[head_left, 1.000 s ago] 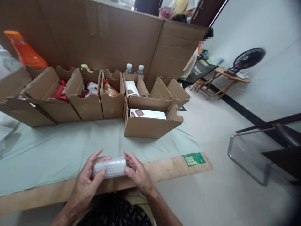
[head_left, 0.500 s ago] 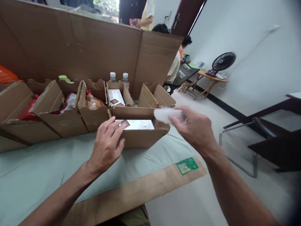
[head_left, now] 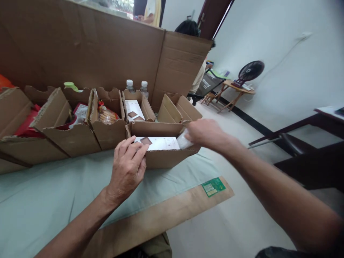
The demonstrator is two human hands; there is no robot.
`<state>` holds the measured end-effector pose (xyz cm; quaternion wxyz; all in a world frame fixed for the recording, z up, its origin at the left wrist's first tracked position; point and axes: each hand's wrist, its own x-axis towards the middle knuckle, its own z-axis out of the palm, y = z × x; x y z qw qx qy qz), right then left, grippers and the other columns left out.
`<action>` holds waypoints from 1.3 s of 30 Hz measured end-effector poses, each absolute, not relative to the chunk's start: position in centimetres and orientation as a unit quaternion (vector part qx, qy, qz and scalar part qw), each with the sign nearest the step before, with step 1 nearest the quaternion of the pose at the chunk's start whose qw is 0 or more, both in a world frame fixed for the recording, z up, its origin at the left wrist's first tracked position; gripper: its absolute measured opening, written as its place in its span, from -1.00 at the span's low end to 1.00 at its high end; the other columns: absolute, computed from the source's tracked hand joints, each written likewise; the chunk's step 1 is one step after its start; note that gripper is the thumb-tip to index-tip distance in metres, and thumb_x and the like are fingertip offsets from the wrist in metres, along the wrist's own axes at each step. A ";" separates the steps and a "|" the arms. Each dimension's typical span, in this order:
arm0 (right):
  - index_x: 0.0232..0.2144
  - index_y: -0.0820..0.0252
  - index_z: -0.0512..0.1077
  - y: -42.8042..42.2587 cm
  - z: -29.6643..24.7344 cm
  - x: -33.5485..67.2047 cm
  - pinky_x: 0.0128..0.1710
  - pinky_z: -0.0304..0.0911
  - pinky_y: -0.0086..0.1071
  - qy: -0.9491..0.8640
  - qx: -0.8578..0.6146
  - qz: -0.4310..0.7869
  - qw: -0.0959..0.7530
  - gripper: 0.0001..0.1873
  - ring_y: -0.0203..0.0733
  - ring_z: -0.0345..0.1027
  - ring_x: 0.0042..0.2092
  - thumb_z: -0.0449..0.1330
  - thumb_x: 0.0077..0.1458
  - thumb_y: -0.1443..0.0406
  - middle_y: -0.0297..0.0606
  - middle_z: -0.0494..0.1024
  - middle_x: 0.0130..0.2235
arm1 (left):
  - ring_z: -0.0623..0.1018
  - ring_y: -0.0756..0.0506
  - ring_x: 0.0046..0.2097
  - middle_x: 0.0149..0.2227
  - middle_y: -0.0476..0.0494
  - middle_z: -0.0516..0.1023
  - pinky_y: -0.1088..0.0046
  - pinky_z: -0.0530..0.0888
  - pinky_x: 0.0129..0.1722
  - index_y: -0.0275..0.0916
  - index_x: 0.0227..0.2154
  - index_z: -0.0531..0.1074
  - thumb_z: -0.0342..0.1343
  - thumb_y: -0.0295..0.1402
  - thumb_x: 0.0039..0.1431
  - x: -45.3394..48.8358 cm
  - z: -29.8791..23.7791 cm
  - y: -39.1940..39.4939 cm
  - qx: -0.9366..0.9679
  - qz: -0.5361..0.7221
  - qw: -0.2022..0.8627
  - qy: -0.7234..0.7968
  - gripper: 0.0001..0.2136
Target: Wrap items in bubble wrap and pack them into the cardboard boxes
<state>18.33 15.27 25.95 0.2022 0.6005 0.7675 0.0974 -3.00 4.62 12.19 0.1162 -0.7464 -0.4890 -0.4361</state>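
Near the centre of the frame, the right hand point(head_left: 205, 134), a little blurred, is closing its fingers over the upper end of a whitish plastic roll point(head_left: 184, 140); the roll, crinkled and cloudy, is lying tilted inside the right end of the front box point(head_left: 168, 159), just beside a smooth, flat-faced white carton point(head_left: 163, 143); the left hand point(head_left: 129, 165) is bending its fingers over the box's left front rim, fingertips reaching the carton, though whether it is pinching the wall I cannot tell; the box is showing dull brown cardboard with rough cut edges, and is standing on a softly creased pale green cloth point(head_left: 94, 190); along the lower middle, a smooth wooden board point(head_left: 161, 224) is bordering the cloth; at centre left, a shiny clear bag point(head_left: 106, 115) is bulging in its own cardboard bin point(head_left: 109, 134); compared with half a second ago, the roll is now sitting lower, down in the box instead of hovering over its right end, while the left hand is keeping nearly the same spot.
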 end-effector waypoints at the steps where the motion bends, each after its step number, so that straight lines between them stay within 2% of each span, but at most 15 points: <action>1: -0.14 0.37 0.62 15.2 25.5 17.9 -0.16 0.35 -0.22 0.774 0.593 0.075 0.209 -0.73 0.13 0.60 -0.07 0.18 0.21 0.34 0.19 0.68 -0.14 | 0.45 -0.34 0.22 -0.04 -0.23 0.58 -0.04 0.40 0.22 -0.19 0.09 0.45 0.09 -0.58 0.25 -3.0 12.1 4.6 -0.742 -0.442 0.114 -0.491 -0.63; 3: -0.11 0.35 0.61 15.1 24.8 17.3 -0.14 0.36 -0.23 0.787 0.575 0.039 0.219 -0.73 0.14 0.60 -0.05 0.19 0.21 0.36 0.18 0.68 -0.10 | 0.45 -0.34 0.22 -0.04 -0.22 0.58 -0.05 0.39 0.22 -0.17 0.11 0.45 0.09 -0.58 0.24 -2.9 12.0 4.6 -0.739 -0.445 0.109 -0.495 -0.61; 8: -0.02 0.25 0.56 15.1 25.0 18.5 -0.20 0.32 -0.39 0.825 0.516 -0.012 0.230 -0.67 -0.08 0.58 -0.09 0.11 0.24 0.44 -0.06 0.68 -0.04 | 0.44 -0.33 0.23 -0.04 -0.23 0.58 -0.02 0.38 0.23 -0.18 0.11 0.45 0.09 -0.57 0.25 -3.0 11.9 4.8 -0.746 -0.439 0.109 -0.489 -0.61; 14: -0.16 0.19 0.63 16.0 24.5 18.4 -0.23 0.32 -0.30 0.817 0.520 0.001 0.251 -0.75 0.06 0.58 -0.06 0.21 0.15 0.38 -0.02 0.69 -0.08 | 0.45 -0.34 0.21 -0.05 -0.24 0.57 -0.03 0.40 0.20 -0.17 0.13 0.44 0.09 -0.56 0.25 -2.7 11.9 5.1 -0.735 -0.447 0.113 -0.496 -0.59; 19: -0.21 0.28 0.66 16.5 23.4 18.5 -0.17 0.38 -0.19 0.807 0.532 0.017 0.256 -0.76 0.15 0.60 -0.06 0.22 0.11 0.38 0.12 0.70 -0.15 | 0.46 -0.36 0.20 -0.06 -0.27 0.58 -0.03 0.42 0.18 -0.23 0.10 0.47 0.09 -0.55 0.26 -2.5 11.9 5.0 -0.735 -0.448 0.123 -0.494 -0.63; 24: -0.22 0.32 0.67 16.9 22.6 18.0 -0.13 0.39 -0.24 0.814 0.524 -0.001 0.249 -0.73 0.08 0.60 -0.05 0.29 -0.03 0.43 0.06 0.71 -0.18 | 0.46 -0.36 0.21 -0.06 -0.25 0.57 -0.04 0.41 0.21 -0.19 0.10 0.47 0.09 -0.55 0.24 -2.2 12.0 5.1 -0.731 -0.449 0.126 -0.498 -0.62; 26: -0.22 0.32 0.66 16.7 23.4 17.9 -0.19 0.38 -0.29 0.817 0.526 -0.011 0.237 -0.73 0.04 0.60 -0.10 0.30 -0.03 0.43 0.02 0.72 -0.18 | 0.46 -0.35 0.22 -0.06 -0.22 0.57 -0.04 0.40 0.23 -0.15 0.12 0.46 0.10 -0.55 0.24 -2.1 12.1 5.1 -0.734 -0.448 0.122 -0.495 -0.60; 28: -0.13 0.30 0.65 15.6 24.9 18.8 -0.22 0.36 -0.32 0.820 0.530 -0.011 0.216 -0.70 0.01 0.60 -0.11 0.26 0.06 0.40 -0.01 0.72 -0.13 | 0.43 -0.35 0.26 0.04 -0.25 0.54 -0.05 0.38 0.26 -0.11 0.16 0.44 0.11 -0.55 0.23 -2.3 12.0 4.8 -0.734 -0.450 0.111 -0.496 -0.56; 31: 0.14 0.20 0.51 12.1 26.4 23.1 -0.16 0.35 -0.29 0.820 0.563 0.024 0.099 -0.56 -0.04 0.56 -0.05 0.05 0.29 0.34 -0.09 0.69 -0.02 | 0.28 -0.37 0.39 0.36 -0.33 0.27 -0.10 0.28 0.35 -0.07 0.32 0.27 0.15 -0.50 0.23 -3.1 11.4 3.7 -0.709 -0.481 0.072 -0.510 -0.41; 33: 0.14 0.13 0.51 9.4 25.6 26.7 -0.15 0.35 -0.28 0.788 0.608 0.031 -0.098 -0.57 -0.08 0.57 -0.12 0.00 0.34 0.27 -0.20 0.72 -0.15 | 0.17 -0.37 0.46 0.46 -0.34 0.10 -0.10 0.21 0.40 -0.06 0.40 0.13 0.18 -0.44 0.24 -3.9 10.5 2.9 -0.674 -0.510 0.014 -0.534 -0.31; 35: 0.04 0.15 0.55 7.5 22.9 29.5 -0.23 0.38 -0.30 0.761 0.618 -0.039 -0.191 -0.61 -0.12 0.57 -0.26 0.06 0.31 0.19 -0.22 0.71 -0.27 | 0.18 -0.36 0.46 0.46 -0.33 0.10 -0.09 0.24 0.39 -0.06 0.43 0.07 0.19 -0.35 0.25 -4.5 9.5 2.5 -0.631 -0.525 -0.086 -0.564 -0.28; 36: 0.05 0.18 0.54 7.0 21.1 30.1 -0.27 0.40 -0.30 0.752 0.616 -0.083 -0.220 -0.59 -0.12 0.57 -0.27 0.12 0.26 0.15 -0.17 0.71 -0.22 | 0.23 -0.36 0.43 0.45 -0.34 0.14 -0.08 0.28 0.36 -0.07 0.43 0.07 0.20 -0.31 0.24 -4.5 9.1 2.6 -0.607 -0.528 -0.146 -0.575 -0.27; 39: 0.22 0.20 0.36 7.2 15.1 28.9 -0.22 0.48 -0.26 0.735 0.583 -0.209 -0.275 -0.37 -0.03 0.57 -0.04 0.24 0.13 0.13 0.00 0.61 0.11 | 0.39 -0.36 0.33 0.36 -0.35 0.31 -0.05 0.39 0.29 -0.14 0.41 0.11 0.22 -0.25 0.18 -3.4 8.3 3.7 -0.556 -0.533 -0.302 -0.561 -0.25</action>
